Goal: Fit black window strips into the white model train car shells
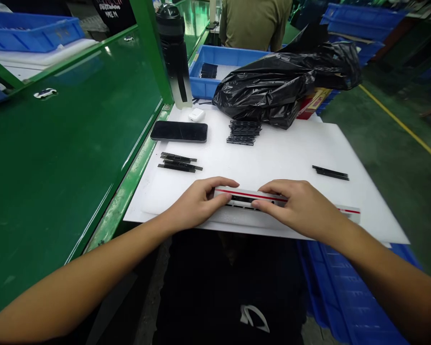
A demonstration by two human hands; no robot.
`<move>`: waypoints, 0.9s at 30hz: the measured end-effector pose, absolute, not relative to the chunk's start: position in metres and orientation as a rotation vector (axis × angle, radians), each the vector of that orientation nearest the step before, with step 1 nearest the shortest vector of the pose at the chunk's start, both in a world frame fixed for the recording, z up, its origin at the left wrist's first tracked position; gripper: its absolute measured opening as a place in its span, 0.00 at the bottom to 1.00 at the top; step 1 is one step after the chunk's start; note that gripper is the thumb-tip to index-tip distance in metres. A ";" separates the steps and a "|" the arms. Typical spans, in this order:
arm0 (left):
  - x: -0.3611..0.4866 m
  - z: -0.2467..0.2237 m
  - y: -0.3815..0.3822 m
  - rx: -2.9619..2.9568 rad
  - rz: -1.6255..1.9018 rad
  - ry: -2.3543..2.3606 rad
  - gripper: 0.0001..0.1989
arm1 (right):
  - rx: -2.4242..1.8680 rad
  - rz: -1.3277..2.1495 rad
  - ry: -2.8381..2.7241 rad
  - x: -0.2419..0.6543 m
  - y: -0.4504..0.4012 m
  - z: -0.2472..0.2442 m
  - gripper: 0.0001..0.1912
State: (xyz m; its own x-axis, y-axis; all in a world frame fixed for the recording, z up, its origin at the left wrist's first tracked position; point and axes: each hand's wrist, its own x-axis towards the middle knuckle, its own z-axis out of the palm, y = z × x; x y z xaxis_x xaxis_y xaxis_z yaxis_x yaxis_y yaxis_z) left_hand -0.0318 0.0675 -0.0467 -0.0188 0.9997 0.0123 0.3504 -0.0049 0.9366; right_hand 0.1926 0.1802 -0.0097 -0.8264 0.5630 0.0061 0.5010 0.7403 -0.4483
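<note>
white strip with red stripe (244, 192): lies across the near edge of the desk (283, 158), both grips clamped on it. left hand (200, 201): thumb and fingers closed on one end. right hand (301, 206): thumb and fingers closed farther along. beyond its wrist, a white, red-striped end (352, 213) shows; whether it belongs to the same strip cannot be told.

outward: dark slats (179, 163) lie near the left side edge, below a phone (179, 131); two dark strips (330, 173) lie near the right side edge; a dark stack (243, 132) lies farther back. bare white surface separates these groups and offers open room.

partly hidden: the held strip's middle, by the right hand; a blue bin (204, 88), by a black plastic bag (262, 91). hard to make out: the slats' fine details.
</note>
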 end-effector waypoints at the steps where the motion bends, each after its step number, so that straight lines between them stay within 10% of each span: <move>1: -0.033 -0.047 0.069 1.436 1.056 1.485 0.15 | -0.863 0.723 -2.802 0.195 0.184 -0.008 0.10; 27: -0.021 -0.046 0.069 1.292 1.106 1.617 0.15 | -0.499 0.153 -2.491 0.214 0.144 -0.053 0.21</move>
